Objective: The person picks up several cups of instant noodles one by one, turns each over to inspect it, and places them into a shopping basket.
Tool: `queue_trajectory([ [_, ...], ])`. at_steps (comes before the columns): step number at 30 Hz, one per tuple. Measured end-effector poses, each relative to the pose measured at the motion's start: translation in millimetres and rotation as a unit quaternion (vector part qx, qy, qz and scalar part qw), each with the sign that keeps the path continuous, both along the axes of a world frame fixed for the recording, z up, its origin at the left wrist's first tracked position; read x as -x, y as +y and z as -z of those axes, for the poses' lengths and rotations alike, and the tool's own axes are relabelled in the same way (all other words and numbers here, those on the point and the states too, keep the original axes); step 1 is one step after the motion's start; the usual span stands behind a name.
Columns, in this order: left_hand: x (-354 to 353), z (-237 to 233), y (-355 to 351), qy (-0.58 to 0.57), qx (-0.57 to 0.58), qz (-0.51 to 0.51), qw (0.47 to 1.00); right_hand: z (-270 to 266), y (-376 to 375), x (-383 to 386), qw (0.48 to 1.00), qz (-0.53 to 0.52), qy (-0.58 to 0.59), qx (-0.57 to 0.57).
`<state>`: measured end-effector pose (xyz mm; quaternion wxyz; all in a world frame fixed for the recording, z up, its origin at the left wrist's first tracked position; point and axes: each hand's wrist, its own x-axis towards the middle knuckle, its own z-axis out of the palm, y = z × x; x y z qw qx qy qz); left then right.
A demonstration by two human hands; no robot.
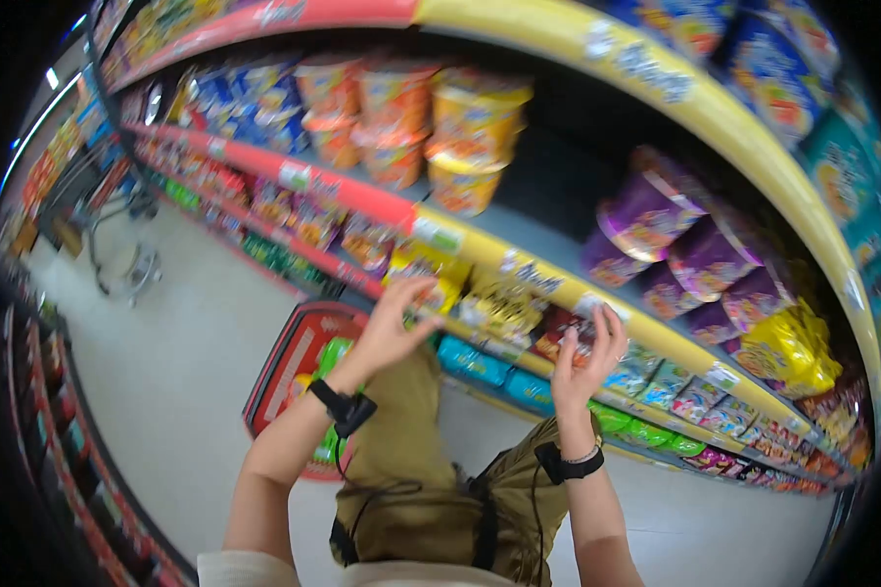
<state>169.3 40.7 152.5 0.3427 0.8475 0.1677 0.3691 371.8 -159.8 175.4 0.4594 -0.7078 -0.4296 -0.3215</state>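
Left hand (394, 328) is up at the second shelf, fingers spread and loose, closed on nothing. The fingertips are at the lower edge of a yellow packet (429, 264) that stands in the front row behind the shelf rail (480, 250). Whether they touch it is lost in the blur.

Right hand (585, 360) is raised just beside a dark red packet (558, 335) on the same row, fingers upright, thumb apart. The hand covers the packet's edge, so I cannot tell whether it pinches it.

The print on both packets is smeared and none of it reads. White price tags along the red-and-yellow rail are just as illegible.

Both packets look like glossy, crinkled film pillows. A black band (341, 406) with a trailing cord wraps the left wrist, and another black band (570, 465) wraps the right. Olive trousers (401, 470) fill the space below, knees bent.

On the pale floor (186, 352) stands a red plastic basket (286, 377), partly hidden by the left forearm, with green packets (333, 354) inside. Above, stacked round noodle tubs (470, 147) in orange and yellow. To the right, puffy purple bags (646, 210) and a shiny yellow bag (788, 352). The lens bends the shelves, and the edges of the picture go black.
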Motion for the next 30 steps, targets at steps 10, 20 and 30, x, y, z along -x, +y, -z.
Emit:
queue_trajectory([
  [10, 240, 290, 19, 0.0, 0.445, -0.384, 0.809, 152, 96, 256, 0.456, -0.495, 0.71, 0.206],
  [20, 295, 400, -33, 0.044, 0.7, -0.574, 0.422, 209, 92, 272, 0.275, -0.376, 0.835, 0.294],
  [30, 298, 403, -39, 0.324, 0.373, -0.502, 0.709, 204, 99, 283, 0.331, -0.316, 0.804, 0.379],
])
